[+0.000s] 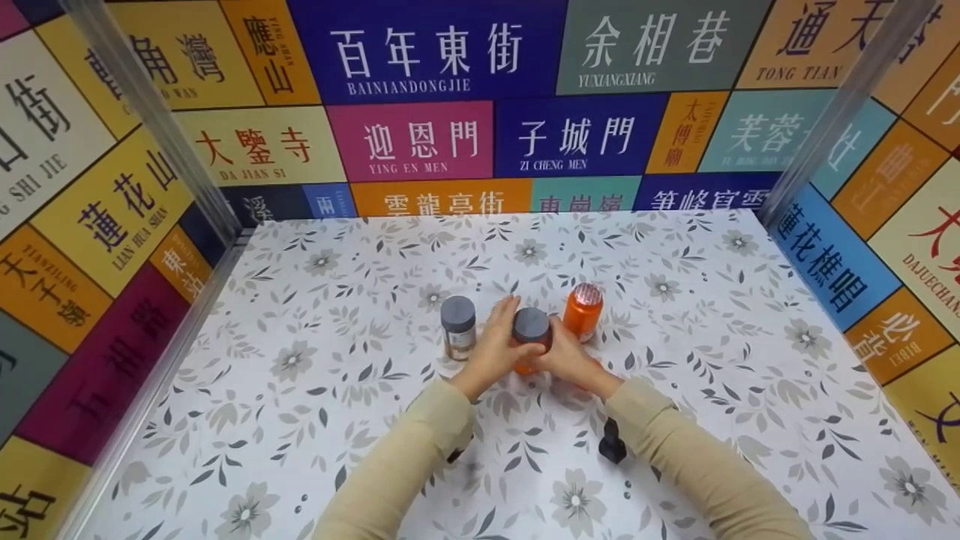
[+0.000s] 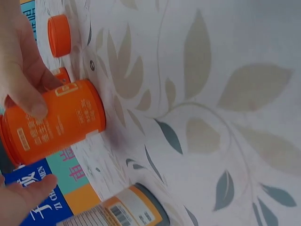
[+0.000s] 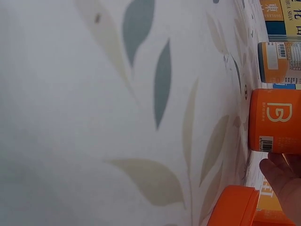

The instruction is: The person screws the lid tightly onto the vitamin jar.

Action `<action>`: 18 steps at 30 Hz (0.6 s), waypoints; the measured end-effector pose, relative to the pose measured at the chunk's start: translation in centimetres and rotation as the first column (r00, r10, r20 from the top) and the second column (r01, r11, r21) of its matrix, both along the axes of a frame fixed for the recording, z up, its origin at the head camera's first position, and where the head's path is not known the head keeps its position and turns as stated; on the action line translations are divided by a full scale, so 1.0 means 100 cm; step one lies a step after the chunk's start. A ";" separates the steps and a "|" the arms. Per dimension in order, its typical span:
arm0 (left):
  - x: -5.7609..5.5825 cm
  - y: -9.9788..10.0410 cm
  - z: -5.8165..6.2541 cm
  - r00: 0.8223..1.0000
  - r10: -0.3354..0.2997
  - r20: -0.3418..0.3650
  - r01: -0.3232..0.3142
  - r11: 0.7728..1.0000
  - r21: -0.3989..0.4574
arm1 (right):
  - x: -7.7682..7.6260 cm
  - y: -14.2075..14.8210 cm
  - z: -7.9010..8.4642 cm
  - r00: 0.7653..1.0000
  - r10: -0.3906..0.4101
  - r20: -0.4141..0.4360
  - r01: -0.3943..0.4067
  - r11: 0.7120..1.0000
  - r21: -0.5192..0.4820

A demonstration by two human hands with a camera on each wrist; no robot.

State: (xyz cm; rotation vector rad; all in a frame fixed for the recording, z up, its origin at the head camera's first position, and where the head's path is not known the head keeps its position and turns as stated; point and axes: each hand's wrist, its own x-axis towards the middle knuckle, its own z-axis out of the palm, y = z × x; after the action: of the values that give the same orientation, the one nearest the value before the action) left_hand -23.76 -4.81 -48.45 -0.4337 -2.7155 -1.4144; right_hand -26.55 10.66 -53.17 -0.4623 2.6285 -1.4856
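Note:
Between both hands stands an orange bottle with a dark grey lid [image 1: 532, 324]; its printed orange side [image 2: 61, 122] shows in the left wrist view. My right hand [image 1: 574, 358] grips the bottle's right side, its thumb [image 2: 34, 104] lying across the front. Around the lid is my left hand [image 1: 491, 352], with the thumb across the front just below the lid's top and the fingers reaching along the left side. One left fingertip [image 2: 47, 184] is apart from the bottle's body. Lid contact is cut off in both wrist views.
Left of my hands stands a clear bottle with a grey lid [image 1: 459, 319]. To the right is an orange bottle with a silvery top [image 1: 583, 307]. A loose orange cap [image 2: 59, 35] lies near my right hand. Walls with printed signs [image 1: 420, 52] enclose the floral-patterned tabletop [image 1: 360, 285].

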 end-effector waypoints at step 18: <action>-0.002 -0.008 0.003 0.997 -0.008 -0.072 0.003 0.997 -0.075 | 0.001 -0.002 -0.001 0.999 0.013 -0.041 -0.014 1.000 -0.015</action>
State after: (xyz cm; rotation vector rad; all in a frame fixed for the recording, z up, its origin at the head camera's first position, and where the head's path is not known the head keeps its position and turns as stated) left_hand -23.91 -5.59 -48.18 -0.4869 -2.7185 -1.2755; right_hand -26.48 10.45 -53.30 -0.5164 2.6414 -1.5090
